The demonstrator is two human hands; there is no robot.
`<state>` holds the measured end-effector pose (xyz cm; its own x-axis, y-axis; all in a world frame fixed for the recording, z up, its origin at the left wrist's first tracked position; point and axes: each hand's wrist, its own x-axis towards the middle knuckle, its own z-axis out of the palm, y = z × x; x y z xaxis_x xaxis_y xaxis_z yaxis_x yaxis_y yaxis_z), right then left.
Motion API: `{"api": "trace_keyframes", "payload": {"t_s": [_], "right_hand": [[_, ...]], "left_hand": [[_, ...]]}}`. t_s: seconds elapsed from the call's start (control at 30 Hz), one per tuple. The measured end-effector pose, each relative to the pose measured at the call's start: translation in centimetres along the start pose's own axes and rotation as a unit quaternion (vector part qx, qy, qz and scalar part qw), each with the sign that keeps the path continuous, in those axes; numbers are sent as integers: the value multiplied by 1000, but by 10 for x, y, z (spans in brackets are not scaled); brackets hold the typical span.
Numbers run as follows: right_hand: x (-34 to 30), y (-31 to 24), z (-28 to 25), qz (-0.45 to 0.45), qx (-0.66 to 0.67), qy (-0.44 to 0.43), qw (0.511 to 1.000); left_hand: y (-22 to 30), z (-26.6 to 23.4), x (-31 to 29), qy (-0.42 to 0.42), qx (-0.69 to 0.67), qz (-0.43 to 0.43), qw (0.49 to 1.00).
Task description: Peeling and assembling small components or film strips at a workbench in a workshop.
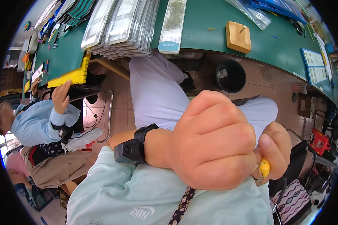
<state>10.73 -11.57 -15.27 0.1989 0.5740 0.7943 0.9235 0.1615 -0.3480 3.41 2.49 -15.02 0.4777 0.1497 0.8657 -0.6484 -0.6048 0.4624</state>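
Note:
In front of my chest my left hand (215,144) is closed in a fist, its back toward me. The fingertips and anything inside them are hidden. Just to its right, my right hand (279,144) is closed, thumb and fingers bent round a small yellow rounded piece (264,168). A thin metal wire sticks out of this piece toward my left fist. A black box-shaped camera (129,150) is strapped to my left wrist.
Ahead on the green table (202,22) lie stacked clear packs (120,28), a long pack (173,26) and a wooden block (238,36) with a metal pin. A black bin (230,84) stands below. At left sits another person, a hand (61,96) raised.

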Motion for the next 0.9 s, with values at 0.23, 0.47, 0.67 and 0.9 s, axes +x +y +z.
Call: {"api": "trace_keyframes", "payload": {"t_s": [0.23, 0.47, 0.67, 0.9], "right_hand": [[-3, 0, 9, 14, -39, 25, 999], [-1, -4, 2, 37, -66, 7, 997], [0, -5, 3, 60, -63, -9, 996], [6, -5, 1, 75, -76, -4, 994]], "left_hand": [[-2, -1, -4, 3, -33, 35, 999], [-3, -3, 1, -49, -97, -18, 994], [-7, -9, 2, -111, -209, -67, 969], [-13, -7, 0, -107, -212, -57, 970]]}}
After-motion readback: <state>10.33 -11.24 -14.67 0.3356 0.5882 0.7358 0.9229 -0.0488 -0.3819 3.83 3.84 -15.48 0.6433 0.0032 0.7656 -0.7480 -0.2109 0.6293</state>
